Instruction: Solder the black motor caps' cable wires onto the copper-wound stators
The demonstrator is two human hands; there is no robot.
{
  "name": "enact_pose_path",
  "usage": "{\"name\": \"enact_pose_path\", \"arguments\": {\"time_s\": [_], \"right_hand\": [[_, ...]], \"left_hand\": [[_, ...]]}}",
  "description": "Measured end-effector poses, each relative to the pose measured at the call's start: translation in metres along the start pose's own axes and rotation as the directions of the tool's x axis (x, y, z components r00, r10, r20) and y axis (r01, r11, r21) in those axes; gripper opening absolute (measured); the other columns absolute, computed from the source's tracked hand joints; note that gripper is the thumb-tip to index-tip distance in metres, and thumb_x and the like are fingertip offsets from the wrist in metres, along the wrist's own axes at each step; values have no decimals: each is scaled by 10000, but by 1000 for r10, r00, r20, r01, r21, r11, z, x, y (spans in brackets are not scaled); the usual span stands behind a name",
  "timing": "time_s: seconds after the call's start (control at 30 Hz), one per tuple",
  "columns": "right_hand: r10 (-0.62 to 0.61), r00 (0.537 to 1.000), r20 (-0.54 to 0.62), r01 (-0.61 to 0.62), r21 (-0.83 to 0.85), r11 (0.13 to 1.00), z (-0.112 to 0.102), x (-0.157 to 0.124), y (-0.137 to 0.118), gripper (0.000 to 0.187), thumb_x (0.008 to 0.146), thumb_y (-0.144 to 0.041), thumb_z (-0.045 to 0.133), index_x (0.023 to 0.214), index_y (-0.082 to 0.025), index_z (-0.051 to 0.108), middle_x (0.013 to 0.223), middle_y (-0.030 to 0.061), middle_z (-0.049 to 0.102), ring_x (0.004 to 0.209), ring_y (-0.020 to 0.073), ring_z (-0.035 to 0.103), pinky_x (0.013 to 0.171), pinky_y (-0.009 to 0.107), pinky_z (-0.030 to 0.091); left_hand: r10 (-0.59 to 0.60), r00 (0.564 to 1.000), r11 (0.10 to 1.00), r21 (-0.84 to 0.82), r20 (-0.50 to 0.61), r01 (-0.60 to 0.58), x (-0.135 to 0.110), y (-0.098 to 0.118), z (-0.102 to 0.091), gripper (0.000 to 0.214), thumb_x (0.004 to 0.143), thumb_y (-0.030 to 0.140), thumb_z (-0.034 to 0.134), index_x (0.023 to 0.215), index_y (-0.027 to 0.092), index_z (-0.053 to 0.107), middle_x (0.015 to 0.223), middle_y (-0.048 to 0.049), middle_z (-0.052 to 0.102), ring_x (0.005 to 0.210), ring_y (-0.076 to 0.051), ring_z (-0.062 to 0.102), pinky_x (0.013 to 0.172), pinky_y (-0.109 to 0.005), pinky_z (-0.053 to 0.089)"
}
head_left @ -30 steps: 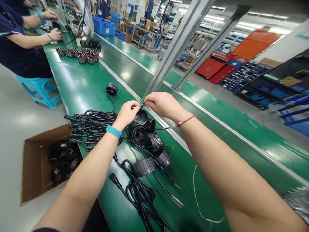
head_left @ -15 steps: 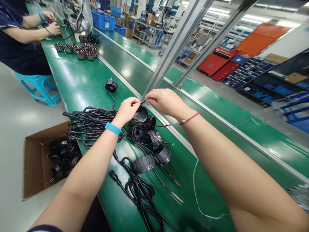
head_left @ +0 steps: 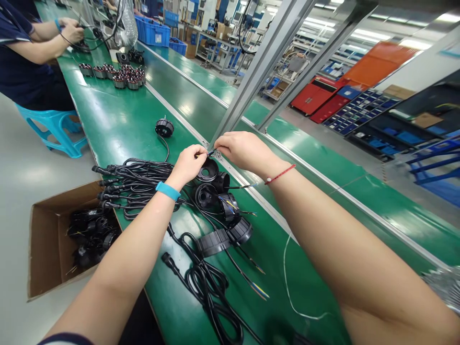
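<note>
The left hand [head_left: 187,166] wore a light-blue band [head_left: 167,191] at the wrist, the right hand [head_left: 246,153] a thin red cord [head_left: 280,174]; a blue-tipped wire [head_left: 212,153] showed between them, far of black cables [head_left: 143,179] on a green surface [head_left: 118,129]

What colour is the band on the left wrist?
The wristband is bright blue; it shows best in the head view, just behind the left hand.
</note>
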State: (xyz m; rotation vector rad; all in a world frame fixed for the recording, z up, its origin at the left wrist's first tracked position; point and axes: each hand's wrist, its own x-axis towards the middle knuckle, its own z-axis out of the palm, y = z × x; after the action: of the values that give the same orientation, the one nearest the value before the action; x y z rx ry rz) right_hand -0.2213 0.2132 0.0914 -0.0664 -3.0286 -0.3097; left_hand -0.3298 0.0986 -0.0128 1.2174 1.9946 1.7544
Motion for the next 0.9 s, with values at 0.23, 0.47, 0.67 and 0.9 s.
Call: {"name": "enact_pose_path", "arguments": {"time_s": [0.23, 0.47, 0.67, 0.9], "right_hand": [[-45, 997, 54, 49, -68, 996, -6, 1, -5, 263, 963, -180, 436, 975, -138, 695, 950, 111, 699, 854, 219, 642, 653, 297, 358], [9, 989, 147, 13, -150, 989, -17, 13, -15, 246, 915, -132, 475, 880, -138, 718, 890, 133, 731, 792, 237, 657, 617, 305, 357], [51, 978, 203, -40, -57, 998, -14, 23, -14, 234, 838, -103, 530, 866, -168, 754, 795, 93, 749, 751, 222, 670, 588, 295, 354], [103, 977, 186, -148, 246, 958, -15, 26, -5, 193, 881, -150, 556, 960, -159, 731, 694, 31, 730, 686, 163, 683, 613, 247, 440]], "left_hand": [[2, 1000, 1000, 11, 0, -2, 0, 1, 0, 136, 791, 111, 523, 762, 163, 646, 817, -16, 675, 805, -159, 594, 793, -286, 461], [8, 1000, 998, 65, -20, -7, -1, 3, 0, 130, 793, 99, 542, 754, 170, 644, 821, -21, 673, 815, -166, 599, 809, -293, 466], [10, 1000, 998, 58, -25, -9, -1, 1, 1, 105, 809, 132, 558, 769, 164, 650, 834, -30, 677, 834, -175, 606, 823, -304, 468], [-66, 997, 982, -182, -35, 58, 2, -11, 5, 87, 787, 149, 576, 830, 156, 652, 834, -18, 694, 793, -152, 623, 761, -271, 481]]}}
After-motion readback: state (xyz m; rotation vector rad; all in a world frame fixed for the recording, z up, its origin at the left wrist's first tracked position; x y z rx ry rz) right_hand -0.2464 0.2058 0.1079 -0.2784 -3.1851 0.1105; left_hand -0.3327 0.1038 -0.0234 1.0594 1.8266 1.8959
